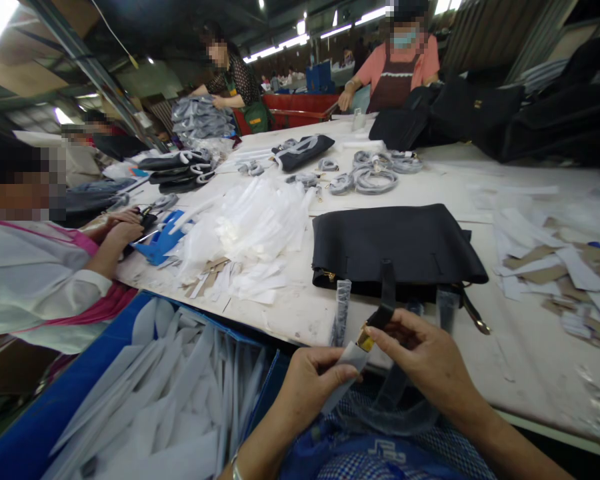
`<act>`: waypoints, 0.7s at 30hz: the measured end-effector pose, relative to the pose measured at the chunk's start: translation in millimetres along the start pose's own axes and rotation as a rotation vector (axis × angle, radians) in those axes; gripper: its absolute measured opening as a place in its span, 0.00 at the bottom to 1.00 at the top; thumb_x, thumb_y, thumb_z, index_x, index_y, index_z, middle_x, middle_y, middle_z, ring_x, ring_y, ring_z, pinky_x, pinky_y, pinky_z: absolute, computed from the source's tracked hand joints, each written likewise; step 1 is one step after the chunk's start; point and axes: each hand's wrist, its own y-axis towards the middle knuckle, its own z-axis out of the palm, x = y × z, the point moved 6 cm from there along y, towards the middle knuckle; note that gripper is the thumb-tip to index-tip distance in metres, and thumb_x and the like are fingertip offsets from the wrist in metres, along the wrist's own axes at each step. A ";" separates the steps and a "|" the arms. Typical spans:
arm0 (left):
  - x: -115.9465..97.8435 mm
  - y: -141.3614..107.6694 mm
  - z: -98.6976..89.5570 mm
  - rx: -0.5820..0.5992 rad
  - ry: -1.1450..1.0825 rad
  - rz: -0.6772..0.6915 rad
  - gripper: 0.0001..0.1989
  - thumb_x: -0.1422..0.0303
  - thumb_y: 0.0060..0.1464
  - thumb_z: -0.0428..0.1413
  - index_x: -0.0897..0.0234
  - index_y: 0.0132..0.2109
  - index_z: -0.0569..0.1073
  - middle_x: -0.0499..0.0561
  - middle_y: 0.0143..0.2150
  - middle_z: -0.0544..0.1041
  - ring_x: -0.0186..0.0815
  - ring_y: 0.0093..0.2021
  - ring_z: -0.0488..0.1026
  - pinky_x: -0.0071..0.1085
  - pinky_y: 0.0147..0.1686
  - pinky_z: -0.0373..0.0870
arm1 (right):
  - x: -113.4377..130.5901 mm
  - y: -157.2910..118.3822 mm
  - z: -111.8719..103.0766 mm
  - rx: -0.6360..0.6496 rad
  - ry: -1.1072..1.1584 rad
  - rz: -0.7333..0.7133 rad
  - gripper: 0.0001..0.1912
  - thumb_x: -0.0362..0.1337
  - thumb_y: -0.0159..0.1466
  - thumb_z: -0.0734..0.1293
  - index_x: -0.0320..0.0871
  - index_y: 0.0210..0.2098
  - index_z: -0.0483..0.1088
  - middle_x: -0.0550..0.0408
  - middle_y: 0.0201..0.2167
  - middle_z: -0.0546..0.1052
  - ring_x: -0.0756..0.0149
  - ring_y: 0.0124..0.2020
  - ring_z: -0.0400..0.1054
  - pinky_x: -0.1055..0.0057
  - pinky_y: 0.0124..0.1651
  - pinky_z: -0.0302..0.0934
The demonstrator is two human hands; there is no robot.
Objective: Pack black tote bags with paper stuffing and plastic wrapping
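A black handbag (395,243) lies on its side on the table in front of me, its opening facing me. From it a black strap tab (389,283) with a gold clasp (365,341) at its end reaches toward me. My right hand (420,347) pinches this tab close to the clasp. My left hand (325,377) grips a white strip (347,373) between thumb and fingers, with the strip's upper end against the clasp. The bag's handles, in clear plastic wrap (341,310), hang over the table edge toward my lap.
A blue bin (35,427) of white strips stands at my lower left. On the table are white sheets (250,220), coiled straps (375,177), cardboard scraps (555,267) and black bags (475,113). A co-worker (45,267) sits at left; others stand beyond.
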 end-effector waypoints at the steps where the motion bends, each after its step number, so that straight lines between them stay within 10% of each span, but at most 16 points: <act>1: 0.2 0.3 0.7 -0.003 -0.009 0.000 0.12 0.61 0.54 0.63 0.66 0.38 0.83 0.51 0.31 0.81 0.35 0.30 0.72 0.26 0.31 0.63 | -0.5 -0.9 1.0 0.005 -0.005 -0.003 0.12 0.49 0.59 0.72 0.48 0.35 0.78 0.56 0.30 0.79 0.62 0.30 0.72 0.69 0.35 0.67; 21: -7.6 13.0 11.8 -0.030 -0.117 -0.002 0.14 0.60 0.55 0.62 0.65 0.43 0.83 0.51 0.33 0.82 0.34 0.31 0.74 0.25 0.32 0.65 | -6.1 10.7 6.2 0.192 0.177 0.065 0.13 0.49 0.61 0.71 0.46 0.37 0.79 0.57 0.31 0.79 0.61 0.34 0.72 0.69 0.38 0.65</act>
